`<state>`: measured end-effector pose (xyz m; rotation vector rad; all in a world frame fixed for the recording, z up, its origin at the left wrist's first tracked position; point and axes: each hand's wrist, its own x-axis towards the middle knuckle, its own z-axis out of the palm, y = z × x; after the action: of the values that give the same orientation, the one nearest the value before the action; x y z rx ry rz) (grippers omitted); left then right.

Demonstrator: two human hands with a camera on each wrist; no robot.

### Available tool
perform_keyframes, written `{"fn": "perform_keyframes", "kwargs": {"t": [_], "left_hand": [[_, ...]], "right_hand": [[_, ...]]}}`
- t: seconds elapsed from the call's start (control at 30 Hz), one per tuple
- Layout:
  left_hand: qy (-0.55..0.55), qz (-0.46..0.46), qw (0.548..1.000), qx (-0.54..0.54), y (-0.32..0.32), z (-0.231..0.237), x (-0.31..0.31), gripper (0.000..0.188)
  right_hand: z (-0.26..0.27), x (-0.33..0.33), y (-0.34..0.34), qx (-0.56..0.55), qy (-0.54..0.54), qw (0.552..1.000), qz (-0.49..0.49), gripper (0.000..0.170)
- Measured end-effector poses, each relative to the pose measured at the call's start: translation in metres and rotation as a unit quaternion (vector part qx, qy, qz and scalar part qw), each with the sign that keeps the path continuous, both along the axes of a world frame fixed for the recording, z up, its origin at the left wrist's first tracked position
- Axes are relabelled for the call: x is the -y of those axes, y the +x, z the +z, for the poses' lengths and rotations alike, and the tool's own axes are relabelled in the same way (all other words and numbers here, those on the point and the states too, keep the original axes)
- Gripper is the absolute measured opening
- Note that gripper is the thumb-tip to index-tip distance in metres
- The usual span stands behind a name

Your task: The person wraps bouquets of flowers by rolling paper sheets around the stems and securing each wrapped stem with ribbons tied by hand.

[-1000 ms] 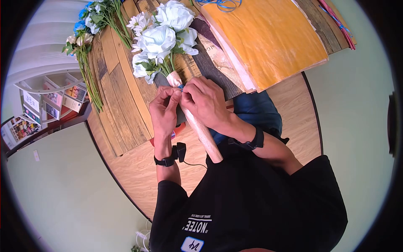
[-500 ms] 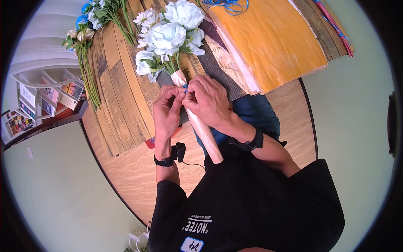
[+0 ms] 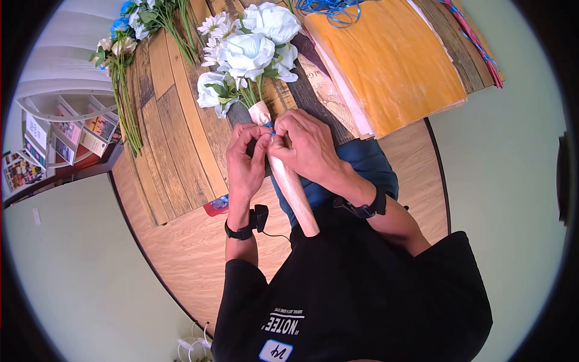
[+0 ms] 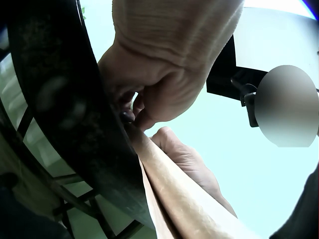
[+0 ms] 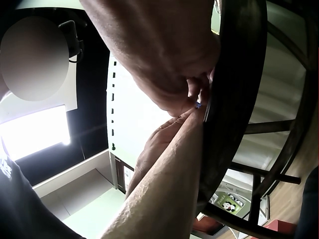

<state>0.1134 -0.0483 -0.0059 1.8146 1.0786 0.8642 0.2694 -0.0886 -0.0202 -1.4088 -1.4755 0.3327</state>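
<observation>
In the head view, pale blue-white roses and daisies (image 3: 246, 55) lie on the wooden table, their stems wrapped in pale pinkish paper (image 3: 292, 196) that reaches past the edge toward the torso. Around the upper wrap runs a blue ribbon (image 3: 270, 125). The left hand (image 3: 246, 166) pinches at it from the left; the right hand (image 3: 310, 148) pinches from the right, fingertips almost meeting. In the left wrist view the left hand (image 4: 159, 74) is above the paper roll (image 4: 184, 194). The right wrist view shows the right hand (image 5: 164, 55) at a small blue bit (image 5: 198, 105). The knot's details are hidden.
Orange paper sheets (image 3: 392, 66) lie right of the bouquet, with curled blue ribbon (image 3: 338, 11) on top. Pink-red strips (image 3: 476, 45) are at the far right. More stemmed flowers (image 3: 125, 102) lie left. The table's near edge runs below the hands.
The bouquet and both hands have shifted a little to the right in the head view. Fingers of both hands stay pinched at the blue ribbon.
</observation>
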Motion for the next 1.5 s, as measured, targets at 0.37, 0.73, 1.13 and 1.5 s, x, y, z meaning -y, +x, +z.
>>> {"fn": "perform_keyframes", "kwargs": {"t": [0.37,0.73,1.13,1.5], "left_hand": [[0.024,0.028,0.999,0.023,0.0,-0.004,0.003,0.009],[0.063,0.06,0.996,0.029,0.0,-0.009,0.0,0.007],[0.077,0.078,0.994,0.02,0.007,-0.006,-0.003,0.005],[0.119,0.076,0.99,-0.013,0.001,-0.003,-0.003,0.007]], "right_hand": [[0.002,0.001,0.003,0.02,-0.005,0.999,0.024,0.026],[0.004,-0.002,0.007,0.033,0.02,0.999,0.034,0.025],[0.003,-0.01,0.011,0.072,0.007,0.997,0.002,0.023],[0.001,-0.012,0.013,0.098,0.003,0.995,0.0,0.024]]}}
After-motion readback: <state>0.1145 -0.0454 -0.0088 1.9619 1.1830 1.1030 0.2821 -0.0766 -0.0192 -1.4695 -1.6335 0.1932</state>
